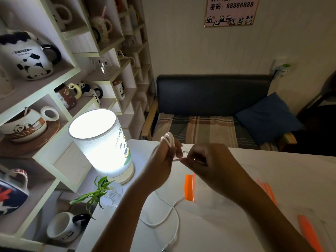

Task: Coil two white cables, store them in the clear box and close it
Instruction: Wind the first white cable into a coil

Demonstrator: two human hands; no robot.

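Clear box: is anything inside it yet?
No cable shows inside the clear box; the right forearm hides much of it. One white cable is looped over the left hand, the right hand pinching its end. Another cable lies on the table.

A: Dim room; the lit table lamp is the main light source, its shade top blown out to white glare.
B: Forearms fall in shadow. Wide-angle bending curves the shelves at left; overall detail is soft
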